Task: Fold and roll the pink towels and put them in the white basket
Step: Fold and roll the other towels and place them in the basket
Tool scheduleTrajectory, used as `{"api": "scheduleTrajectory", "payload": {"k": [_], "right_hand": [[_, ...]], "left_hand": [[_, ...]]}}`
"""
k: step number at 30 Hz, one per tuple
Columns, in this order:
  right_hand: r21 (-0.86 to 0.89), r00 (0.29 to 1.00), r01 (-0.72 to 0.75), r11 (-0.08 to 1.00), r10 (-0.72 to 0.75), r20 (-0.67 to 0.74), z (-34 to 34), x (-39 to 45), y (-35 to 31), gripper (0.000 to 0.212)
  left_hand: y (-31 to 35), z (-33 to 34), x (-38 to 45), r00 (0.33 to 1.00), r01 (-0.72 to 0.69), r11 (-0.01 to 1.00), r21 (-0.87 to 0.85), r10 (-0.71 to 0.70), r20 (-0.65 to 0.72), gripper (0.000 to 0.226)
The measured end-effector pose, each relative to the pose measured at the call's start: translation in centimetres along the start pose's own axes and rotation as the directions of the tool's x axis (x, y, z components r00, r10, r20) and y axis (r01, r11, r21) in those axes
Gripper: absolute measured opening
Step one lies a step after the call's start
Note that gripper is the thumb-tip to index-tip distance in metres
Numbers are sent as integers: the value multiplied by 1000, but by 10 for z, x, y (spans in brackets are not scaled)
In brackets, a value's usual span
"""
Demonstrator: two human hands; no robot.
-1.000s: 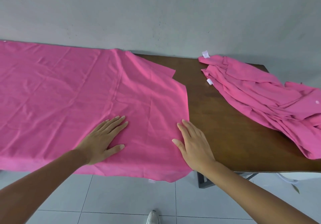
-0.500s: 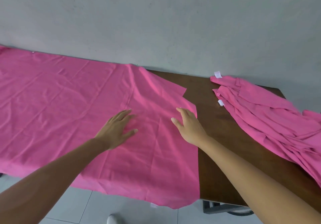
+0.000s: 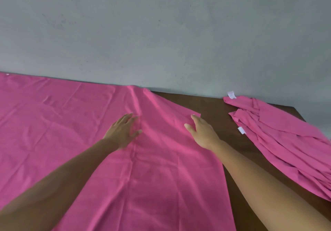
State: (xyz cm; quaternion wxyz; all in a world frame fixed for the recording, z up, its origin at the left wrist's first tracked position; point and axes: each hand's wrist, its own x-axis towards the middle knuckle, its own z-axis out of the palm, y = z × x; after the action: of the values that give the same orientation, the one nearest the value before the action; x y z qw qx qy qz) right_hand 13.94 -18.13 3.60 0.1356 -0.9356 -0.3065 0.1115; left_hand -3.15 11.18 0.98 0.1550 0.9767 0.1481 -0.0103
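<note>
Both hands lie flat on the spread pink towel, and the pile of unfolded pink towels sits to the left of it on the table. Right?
Not quite. In the head view the left hand and right hand do lie flat on the spread pink towel, but the pile of unfolded pink towels sits to its right.

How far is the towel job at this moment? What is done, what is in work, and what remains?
Done: nothing looks rolled, and no white basket is in view. In hand: one spread pink towel lies flat on the brown table, with the left hand and right hand flat on its right part, apparently smoothing it. Left: folding and rolling it, then the pile of pink towels on the right.
</note>
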Motion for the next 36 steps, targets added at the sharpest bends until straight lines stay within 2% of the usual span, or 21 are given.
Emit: {"api": "scheduleTrajectory", "payload": {"k": [3, 6, 14, 22, 29, 36], "right_hand": [[-62, 999, -18, 998, 21, 36, 5, 18, 2, 76], [-129, 997, -77, 989, 78, 8, 3, 37, 12, 77], [-169, 979, -203, 964, 206, -2, -12, 95, 34, 73], [-271, 975, -193, 943, 215, 51, -7, 126, 42, 83], [-207, 962, -273, 939, 273, -34, 3, 120, 36, 84], [-30, 956, -269, 963, 264, -126, 30, 34, -12, 75]], "left_hand": [[-19, -1, 30, 1000, -26, 999, 43, 25, 18, 77], [-34, 2, 45, 998, -60, 994, 91, 58, 24, 82], [-45, 17, 46, 994, -91, 983, 159, 100, -52, 84], [-46, 19, 45, 990, -100, 981, 167, 114, -78, 82], [-46, 21, 46, 990, -101, 981, 165, 115, -83, 81], [-45, 18, 45, 990, -111, 978, 178, 124, -66, 81]]}}
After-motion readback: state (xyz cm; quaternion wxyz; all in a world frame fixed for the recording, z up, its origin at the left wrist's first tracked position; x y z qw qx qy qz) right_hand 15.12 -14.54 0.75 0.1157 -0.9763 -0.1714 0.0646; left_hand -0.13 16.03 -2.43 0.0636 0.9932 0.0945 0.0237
